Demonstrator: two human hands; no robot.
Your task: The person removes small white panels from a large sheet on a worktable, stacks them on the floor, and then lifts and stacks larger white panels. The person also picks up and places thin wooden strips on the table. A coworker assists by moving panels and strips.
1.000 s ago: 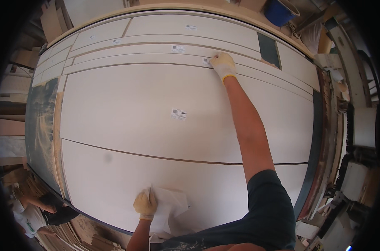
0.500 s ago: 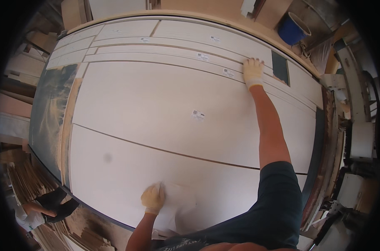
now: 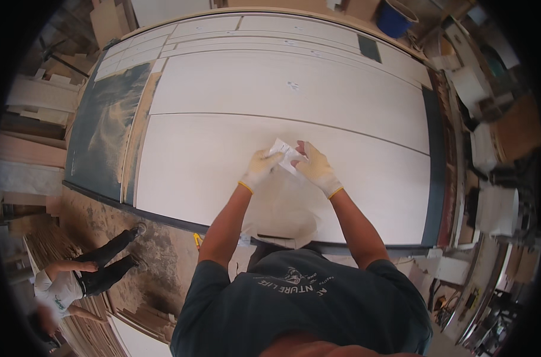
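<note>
1. Both gloved hands are shown brought together over the middle of the near white panel [image 3: 223, 172]. One second earlier they were well apart: the right hand [image 3: 315, 168] was stretched to the far strips of the stack, the left hand [image 3: 259, 168] lay at the near edge.

2. A small piece of white paper [image 3: 282, 150] is held between the two hands, above the panel surface. The fingers of the left hand are closed on its left edge; the fingers of the right hand are pinched on its right side. Whether the paper is folded or merely creased cannot be told.

3. A larger white cloth-like sheet [image 3: 285, 214], seen under the left hand in the earlier views, is now left lying on the near edge of the panel, below the wrists, touched by neither hand.

4. The change is judged to mark the end of the reaching step: attention has been moved from the far panels to the paper, which is now handled with both hands.

5. The panels rest on a dark desk [image 3: 98, 143], dusted with sawdust at the left. A small label [image 3: 293, 86] is seen on the next panel. A second person [image 3: 74, 279] crouches on the floor at lower left; a blue bucket [image 3: 396, 18] stands beyond the far edge.
</note>
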